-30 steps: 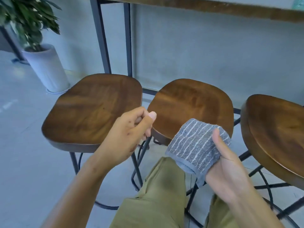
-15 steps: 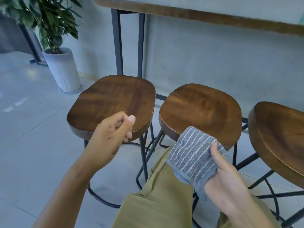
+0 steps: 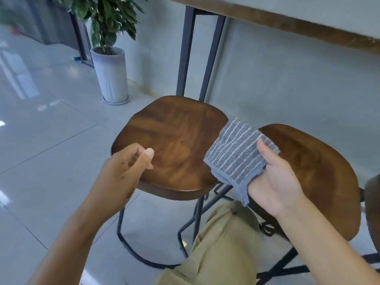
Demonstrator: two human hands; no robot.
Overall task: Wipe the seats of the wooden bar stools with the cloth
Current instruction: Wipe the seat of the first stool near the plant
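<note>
Three dark wooden bar stools on black metal legs stand in a row. The left stool (image 3: 174, 140) is in the middle of the view, the middle stool (image 3: 320, 173) is at the right, and only a sliver of the third stool (image 3: 373, 204) shows at the right edge. My right hand (image 3: 273, 182) holds a folded grey cloth with white stripes (image 3: 238, 151) in the air over the gap between the left and middle seats, thumb on top. My left hand (image 3: 125, 171) hovers over the left seat's front-left edge, fingers curled, holding nothing.
A high counter (image 3: 287, 19) on black metal legs (image 3: 185, 52) runs along the grey wall behind the stools. A potted plant (image 3: 110, 73) stands on the tiled floor at the back left. My leg in khaki trousers (image 3: 216, 249) is below, between the stools.
The view has swung left, so the stools have shifted right in frame. My right hand has carried the cloth up toward the left stool's right edge. My left hand stays curled.
</note>
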